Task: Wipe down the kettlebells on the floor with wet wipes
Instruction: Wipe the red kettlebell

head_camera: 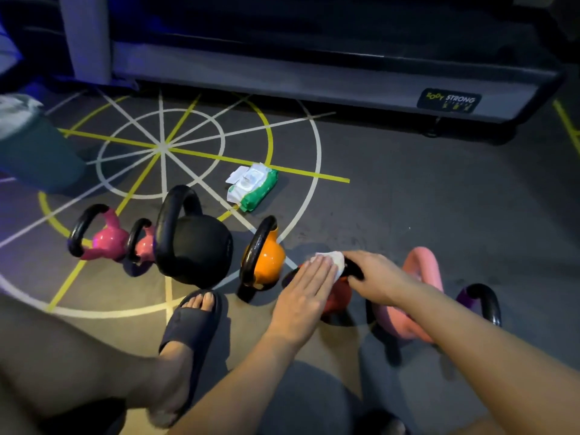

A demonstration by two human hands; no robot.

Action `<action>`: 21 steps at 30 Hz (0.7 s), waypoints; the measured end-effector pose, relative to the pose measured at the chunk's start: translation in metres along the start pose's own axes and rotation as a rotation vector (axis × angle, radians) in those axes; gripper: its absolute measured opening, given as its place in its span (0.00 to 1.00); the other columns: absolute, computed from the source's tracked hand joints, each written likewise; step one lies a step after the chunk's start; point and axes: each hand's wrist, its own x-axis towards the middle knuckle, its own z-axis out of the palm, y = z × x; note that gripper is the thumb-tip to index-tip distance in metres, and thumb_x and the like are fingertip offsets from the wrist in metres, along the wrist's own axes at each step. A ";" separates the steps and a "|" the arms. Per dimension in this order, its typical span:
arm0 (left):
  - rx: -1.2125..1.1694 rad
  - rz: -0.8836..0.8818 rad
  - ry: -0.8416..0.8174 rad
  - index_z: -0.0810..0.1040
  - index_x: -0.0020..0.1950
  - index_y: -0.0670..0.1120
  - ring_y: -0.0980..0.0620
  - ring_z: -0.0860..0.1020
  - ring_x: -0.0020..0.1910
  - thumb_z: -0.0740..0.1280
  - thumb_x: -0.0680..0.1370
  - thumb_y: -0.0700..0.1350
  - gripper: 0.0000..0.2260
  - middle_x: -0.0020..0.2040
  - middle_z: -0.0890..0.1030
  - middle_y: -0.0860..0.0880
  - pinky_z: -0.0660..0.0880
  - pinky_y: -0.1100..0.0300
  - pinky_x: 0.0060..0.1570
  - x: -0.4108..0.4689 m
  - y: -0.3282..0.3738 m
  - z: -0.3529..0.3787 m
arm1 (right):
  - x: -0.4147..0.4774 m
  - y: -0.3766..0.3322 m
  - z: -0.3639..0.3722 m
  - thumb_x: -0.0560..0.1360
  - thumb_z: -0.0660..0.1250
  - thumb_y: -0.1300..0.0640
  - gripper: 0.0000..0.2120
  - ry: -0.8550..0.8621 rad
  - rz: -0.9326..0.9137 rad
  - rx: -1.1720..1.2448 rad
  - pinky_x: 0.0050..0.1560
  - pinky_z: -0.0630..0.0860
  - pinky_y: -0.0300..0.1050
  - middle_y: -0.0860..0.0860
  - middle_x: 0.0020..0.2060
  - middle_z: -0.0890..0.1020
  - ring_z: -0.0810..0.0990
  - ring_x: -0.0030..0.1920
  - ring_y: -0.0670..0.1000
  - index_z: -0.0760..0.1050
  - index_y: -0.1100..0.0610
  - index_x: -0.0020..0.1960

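The right hand [376, 277] curls round the handle [353, 270] of the red kettlebell [339, 298]. Just left of that grip the left hand [306, 287] lies flat, fingers straight, pressing the wipe [333, 258] onto it. The kettlebell is probably heavy and rigid (slick once wet), so the handle is the best hold; the wipe is limp.

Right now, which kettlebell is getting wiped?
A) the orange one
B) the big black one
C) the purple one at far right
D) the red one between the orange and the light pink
D: the left hand presses the white wipe flat onto the red kettlebell, while the right hand grips its black handle.
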 end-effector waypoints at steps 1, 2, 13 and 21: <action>0.027 0.027 0.002 0.73 0.74 0.39 0.45 0.68 0.76 0.60 0.78 0.35 0.23 0.76 0.71 0.42 0.66 0.49 0.75 -0.014 -0.006 -0.004 | 0.001 -0.001 0.001 0.74 0.64 0.60 0.27 0.004 0.015 -0.004 0.67 0.65 0.42 0.54 0.69 0.76 0.74 0.68 0.55 0.69 0.55 0.73; 0.009 0.006 0.006 0.72 0.75 0.40 0.46 0.67 0.77 0.59 0.78 0.34 0.24 0.76 0.69 0.43 0.65 0.50 0.75 -0.026 -0.012 -0.009 | 0.001 -0.001 0.002 0.75 0.64 0.60 0.27 0.012 0.027 -0.008 0.68 0.64 0.42 0.54 0.69 0.75 0.73 0.69 0.55 0.69 0.56 0.74; -0.128 -0.213 -0.071 0.76 0.71 0.39 0.44 0.72 0.73 0.55 0.75 0.36 0.25 0.71 0.76 0.41 0.68 0.48 0.73 0.009 0.027 -0.011 | 0.007 -0.009 0.007 0.73 0.65 0.56 0.21 0.001 0.060 -0.057 0.60 0.75 0.51 0.53 0.60 0.78 0.77 0.62 0.56 0.74 0.52 0.66; -0.238 -0.616 -0.067 0.54 0.83 0.46 0.46 0.70 0.75 0.59 0.75 0.29 0.37 0.78 0.66 0.44 0.70 0.58 0.69 -0.043 -0.010 -0.007 | 0.000 -0.001 0.009 0.76 0.69 0.53 0.20 0.055 0.035 -0.013 0.63 0.72 0.50 0.50 0.61 0.78 0.77 0.62 0.54 0.73 0.51 0.67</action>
